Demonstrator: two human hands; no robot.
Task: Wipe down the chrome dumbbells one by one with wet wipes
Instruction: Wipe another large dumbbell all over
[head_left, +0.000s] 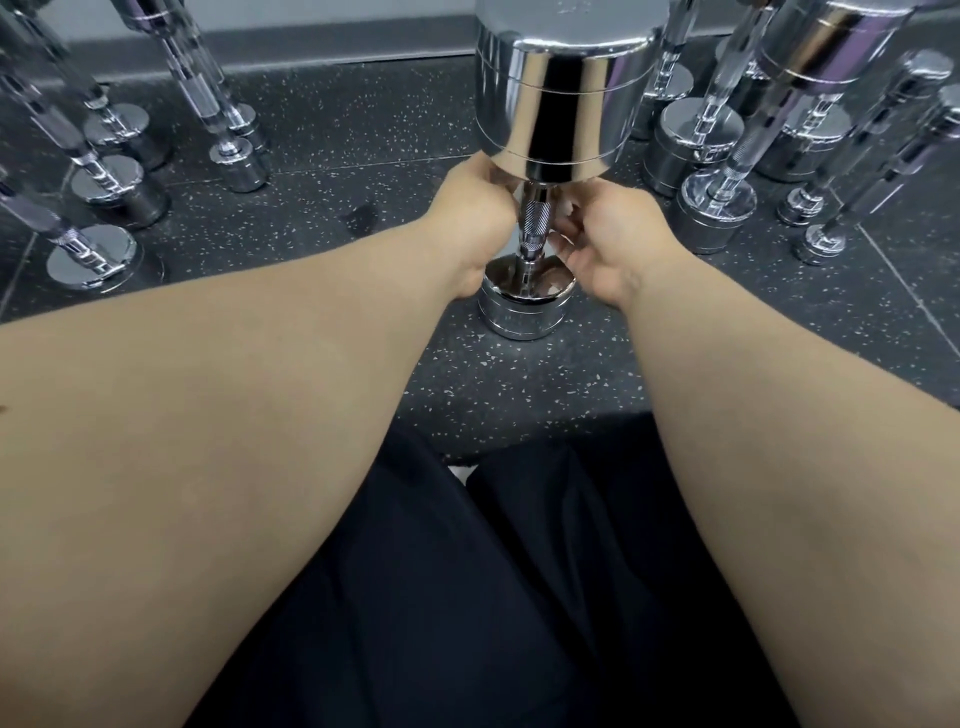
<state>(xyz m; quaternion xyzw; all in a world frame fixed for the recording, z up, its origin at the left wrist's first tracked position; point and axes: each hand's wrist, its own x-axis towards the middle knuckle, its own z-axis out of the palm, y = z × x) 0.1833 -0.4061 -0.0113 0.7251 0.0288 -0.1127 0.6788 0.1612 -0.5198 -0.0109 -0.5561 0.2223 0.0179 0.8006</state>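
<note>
The dumbbell (540, 171) stands upright on the floor (363, 130) at 12 o'clock, bare floor around its base. More dumbbells crowd 10 (104, 192) and 2 o'clock (717, 208). My left hand (475, 218) clasps the handle under the top head; my right hand (597, 239) curls around the handle, perhaps pinching a wipe.

Gym floor, speckled rubber flooring (363, 119), rows of upright chrome dumbbells (706, 156)

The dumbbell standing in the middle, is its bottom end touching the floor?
Touching. The head view shows the dumbbell standing upright, its bottom end flat on the floor.
</note>
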